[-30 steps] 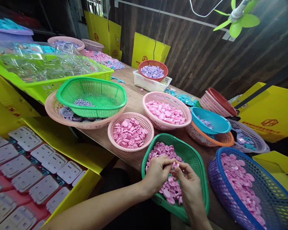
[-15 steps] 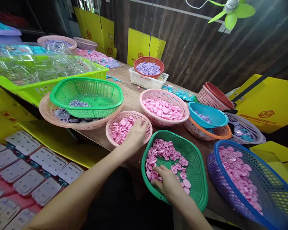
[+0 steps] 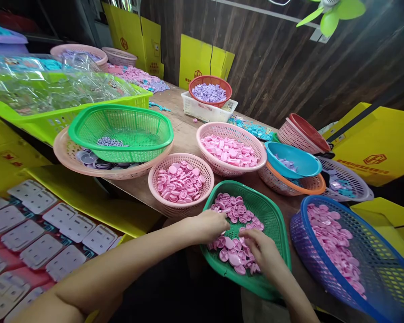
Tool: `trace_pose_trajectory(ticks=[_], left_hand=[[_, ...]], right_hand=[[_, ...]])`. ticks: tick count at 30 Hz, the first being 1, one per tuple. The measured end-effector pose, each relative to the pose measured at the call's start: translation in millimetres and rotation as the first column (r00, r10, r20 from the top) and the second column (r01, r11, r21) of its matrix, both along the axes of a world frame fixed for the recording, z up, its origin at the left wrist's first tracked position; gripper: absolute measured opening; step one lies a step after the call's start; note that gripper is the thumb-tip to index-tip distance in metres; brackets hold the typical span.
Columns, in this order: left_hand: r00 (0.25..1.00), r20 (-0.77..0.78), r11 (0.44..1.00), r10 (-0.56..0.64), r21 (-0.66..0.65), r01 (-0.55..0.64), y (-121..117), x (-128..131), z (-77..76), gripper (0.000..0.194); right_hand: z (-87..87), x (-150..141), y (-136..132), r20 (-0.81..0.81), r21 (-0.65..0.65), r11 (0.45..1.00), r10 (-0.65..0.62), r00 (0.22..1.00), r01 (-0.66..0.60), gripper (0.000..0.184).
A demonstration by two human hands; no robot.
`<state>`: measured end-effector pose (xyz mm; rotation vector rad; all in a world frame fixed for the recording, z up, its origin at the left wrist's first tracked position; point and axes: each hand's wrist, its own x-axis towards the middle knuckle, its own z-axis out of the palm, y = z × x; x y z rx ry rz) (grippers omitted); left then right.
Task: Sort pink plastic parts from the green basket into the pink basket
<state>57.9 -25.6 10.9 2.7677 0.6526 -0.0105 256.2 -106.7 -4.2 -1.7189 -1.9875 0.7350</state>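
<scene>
A deep green basket (image 3: 272,211) in front of me holds loose round pink plastic pieces (image 3: 234,258). At its left side my left hand (image 3: 211,226) reaches over the rim, fingers curled in; whatever they hold is hidden. My right hand (image 3: 264,251) is over the pieces on the basket's right side, fingers bent but apart, with no piece visibly gripped. The two hands are close together without touching. Just beyond the left forearm stands a small pink basket (image 3: 151,181) heaped with similar round pink pieces (image 3: 182,181).
Right of the green basket, a blue basket (image 3: 305,229) holds more pink discs. Behind are a pink basket (image 3: 261,163) of blocky pink parts and a turquoise bowl (image 3: 313,168). At left, a green basket (image 3: 76,130) rests on a wide peach one (image 3: 62,157). White panels (image 3: 30,255) lie lower left.
My left hand has left the small pink basket and come right and down into the green basket. My right hand has shifted right, and the pink pieces near it lie differently.
</scene>
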Motion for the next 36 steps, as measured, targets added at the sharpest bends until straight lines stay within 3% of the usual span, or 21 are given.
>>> trace_pose_trajectory(ticks=[4,6,9,12,14,15,19,22,26,29,33,36], left_hand=[[0.987,-0.149,0.995,-0.069,0.065,0.079,-9,25,-21.5,0.018],[0.992,-0.107,0.995,-0.061,0.068,0.069,-7,39,-27.1,0.02],[0.999,0.014,0.994,-0.05,0.103,0.048,-7,58,-27.7,0.032],[0.961,0.058,0.96,-0.272,0.091,0.266,-18,74,-28.8,0.042],[0.9,0.023,0.9,-0.435,0.044,0.434,-27,83,-33.8,0.041],[0.887,0.001,0.887,-0.462,0.031,0.462,-29,86,-36.9,0.039],[0.952,-0.023,0.945,-0.306,0.116,0.306,-15,81,-40.0,0.03],[0.991,-0.018,0.978,-0.133,0.162,0.134,6,67,-25.1,0.025],[0.997,-0.059,0.986,0.049,0.163,-0.039,19,60,-1.3,0.022],[0.991,-0.049,0.985,0.121,0.133,-0.113,17,68,0.9,0.021],[0.991,-0.039,0.992,-0.126,0.004,0.127,12,81,-14.5,0.016],[0.955,-0.052,0.956,-0.293,0.019,0.294,7,87,-27.9,0.016]], right_hand=[[13.5,14,-13,-0.34,-0.154,0.983,-0.145,0.929,0.097,0.023],[17.4,21,-19,-0.439,-0.242,0.957,-0.257,0.861,0.162,0.022],[19.7,34,-26,-0.517,-0.223,0.924,-0.383,0.765,0.312,0.019],[21.6,43,-29,-0.587,-0.145,0.87,-0.46,0.667,0.472,0.017],[24.0,44,-30,-0.632,-0.12,0.853,-0.461,0.623,0.508,0.019],[25.3,44,-31,-0.65,-0.12,0.854,-0.454,0.61,0.507,0.02],[29.0,42,-36,-0.692,-0.161,0.869,-0.438,0.574,0.468,0.026],[28.9,44,-40,-0.734,-0.188,0.875,-0.427,0.528,0.447,0.023],[28.9,42,-39,-0.829,-0.237,0.868,-0.414,0.376,0.436,0.021],[29.7,37,-35,-0.866,-0.269,0.861,-0.413,0.283,0.431,0.025],[29.6,33,-35,-0.87,-0.252,0.862,-0.401,0.287,0.44,0.022],[28.7,33,-37,-0.852,-0.227,0.862,-0.401,0.335,0.454,0.023]])
